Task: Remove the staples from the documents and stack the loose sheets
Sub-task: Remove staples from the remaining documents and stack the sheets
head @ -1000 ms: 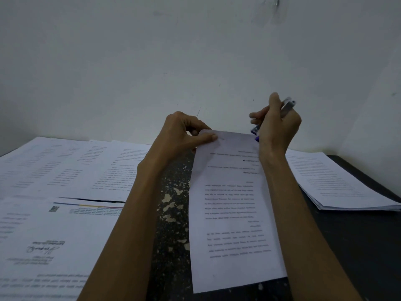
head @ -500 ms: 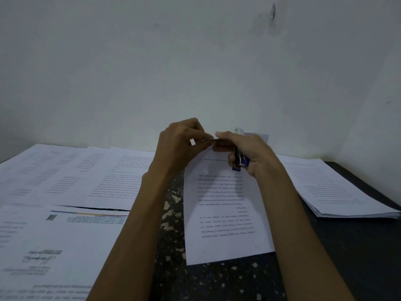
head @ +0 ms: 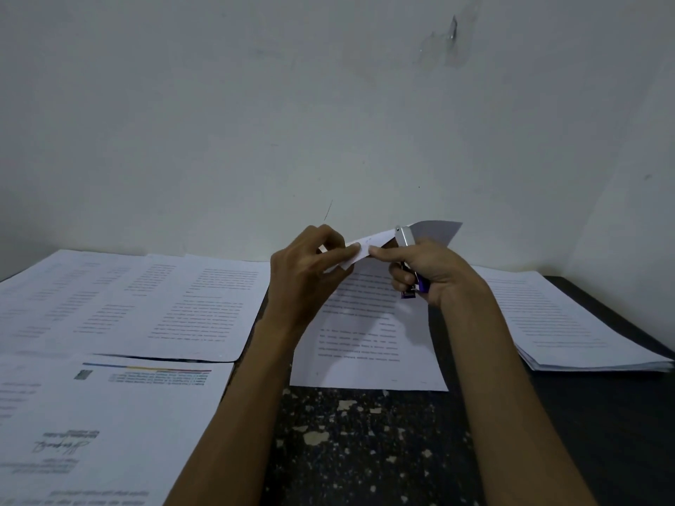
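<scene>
- Pinching the raised far corner of the document (head: 365,334), the left hand (head: 308,275) has its thumb and curled fingers closed on the paper's edge.
- The right hand (head: 431,272) is wrapped round a silver-and-purple tool (head: 404,238), which I judge to be a small stapler or staple puller. Its forefinger tip reaches forward to touch the same corner, right beside the left hand's fingers.
- The document's near end lies flat on the table (head: 365,443) between the forearms. Its far end is lifted and curled back, showing a grey underside behind the tool.
- No staple can be made out — the corner is too small and dim to tell whether the fastening is in or out.
- Judgement: the step in hand is work on this one document's stapled corner. Its pages have not yet been separated or set aside.
- To the right, well apart from the hands, sits a thick stack (head: 569,323) of printed pages, squared up reasonably well. I take this to be the loose sheets already dealt with.
- To the left, several printed papers (head: 164,304) lie overlapping, with a letter (head: 109,414) bearing a coloured stripe nearer the person. Whether these are stapled — and so awaiting attention — cannot be told.
- Overall: the task looks to be partly complete, with the left-hand papers probably outstanding.
</scene>
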